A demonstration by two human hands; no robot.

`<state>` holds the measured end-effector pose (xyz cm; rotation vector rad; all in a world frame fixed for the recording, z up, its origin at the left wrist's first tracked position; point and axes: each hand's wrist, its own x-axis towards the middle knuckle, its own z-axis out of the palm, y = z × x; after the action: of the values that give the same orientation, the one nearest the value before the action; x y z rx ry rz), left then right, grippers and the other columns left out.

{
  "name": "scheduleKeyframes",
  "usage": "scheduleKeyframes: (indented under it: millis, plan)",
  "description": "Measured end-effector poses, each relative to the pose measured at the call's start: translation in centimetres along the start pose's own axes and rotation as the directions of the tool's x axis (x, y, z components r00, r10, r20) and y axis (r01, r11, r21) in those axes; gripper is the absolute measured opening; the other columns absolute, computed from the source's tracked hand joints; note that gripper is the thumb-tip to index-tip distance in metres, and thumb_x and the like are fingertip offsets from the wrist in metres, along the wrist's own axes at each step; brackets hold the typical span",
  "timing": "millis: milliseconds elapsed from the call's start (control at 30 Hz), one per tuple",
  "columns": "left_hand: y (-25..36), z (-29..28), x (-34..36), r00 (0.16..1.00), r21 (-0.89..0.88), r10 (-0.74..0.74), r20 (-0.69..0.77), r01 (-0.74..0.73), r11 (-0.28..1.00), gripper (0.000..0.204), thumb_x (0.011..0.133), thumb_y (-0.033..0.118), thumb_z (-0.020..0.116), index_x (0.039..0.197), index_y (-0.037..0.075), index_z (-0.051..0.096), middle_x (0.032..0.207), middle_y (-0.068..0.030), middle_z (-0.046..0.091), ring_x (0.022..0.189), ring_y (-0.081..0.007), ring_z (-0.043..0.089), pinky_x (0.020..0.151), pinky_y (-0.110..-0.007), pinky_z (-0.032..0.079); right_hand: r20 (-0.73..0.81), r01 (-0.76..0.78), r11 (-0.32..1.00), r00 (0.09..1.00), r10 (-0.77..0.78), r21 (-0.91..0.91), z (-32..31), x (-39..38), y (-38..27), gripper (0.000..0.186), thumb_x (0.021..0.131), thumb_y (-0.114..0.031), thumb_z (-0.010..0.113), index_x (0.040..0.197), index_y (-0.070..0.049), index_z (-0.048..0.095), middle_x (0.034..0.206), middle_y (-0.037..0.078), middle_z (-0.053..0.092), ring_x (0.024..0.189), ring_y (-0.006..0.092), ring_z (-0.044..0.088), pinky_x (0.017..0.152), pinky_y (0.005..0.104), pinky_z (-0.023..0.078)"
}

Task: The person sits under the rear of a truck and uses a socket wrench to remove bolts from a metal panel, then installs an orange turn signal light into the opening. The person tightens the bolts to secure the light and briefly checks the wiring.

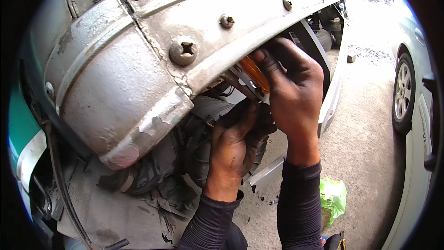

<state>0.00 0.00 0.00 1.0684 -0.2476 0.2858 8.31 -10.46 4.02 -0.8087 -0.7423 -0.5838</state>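
An orange translucent piece (pixel 253 75), like a side lamp lens, sits under the lower edge of a silver-grey vehicle body panel (pixel 125 69). My right hand (pixel 296 83) is bent around its outer side, thumb and fingers closed at its upper end; the fingertips are partly hidden behind the panel edge. Just below, my left hand (pixel 233 141) is raised palm-up with blackened fingers curled together near the lamp's lower end and a metal bracket strip (pixel 245 83). What those left fingers grip, if anything, is hidden. Both hands are sooty, with dark sleeves on the forearms.
Large screw heads (pixel 183 51) stud the panel. Behind my left hand is a dark tyre (pixel 199 157). A metal rail (pixel 330 109) runs along the right side. A green plastic bag (pixel 333 199) lies on the concrete, and a silver car (pixel 416 125) stands at right.
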Motion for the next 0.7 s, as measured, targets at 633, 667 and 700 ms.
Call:
scheduleKeyframes:
  millis: [633,667,700]
  plan:
    - [-0.1,0.6,0.4,1.000,-0.021,0.025,-0.004,-0.025,0.999,0.026,0.103,0.016,0.064,0.122,-0.002,0.065,0.111,-0.0087,0.070,0.099,-0.0188,0.069,0.092,-0.037,0.059,0.045,0.116,0.992,0.992,-0.118,0.043,-0.8,-0.3,1.2,0.013,0.090,-0.002,0.074,0.100,0.007,0.075,0.103,0.010,0.067,0.094,0.0185,0.065,0.083,0.0304,0.053]
    - [-0.2,0.9,0.4,0.999,-0.023,0.030,-0.011,-0.030,0.999,0.026,0.103,0.016,0.064,0.121,-0.002,0.065,0.111,-0.0085,0.070,0.099,-0.0185,0.069,0.092,-0.036,0.059,0.058,0.128,0.992,0.990,-0.129,0.019,-0.6,-0.5,1.1,0.013,0.090,-0.002,0.074,0.100,0.006,0.075,0.101,0.010,0.067,0.093,0.0186,0.065,0.083,0.0305,0.052]
    - [-0.1,0.8,0.4,0.999,-0.044,0.022,-0.029,-0.024,0.999,0.026,0.103,0.017,0.064,0.120,-0.002,0.066,0.110,-0.0082,0.070,0.099,-0.0183,0.069,0.092,-0.036,0.059,0.071,0.136,0.991,0.988,-0.136,0.004,-0.2,-0.6,1.1,0.014,0.089,-0.002,0.075,0.100,0.006,0.075,0.100,0.010,0.067,0.092,0.0187,0.064,0.082,0.0306,0.052]
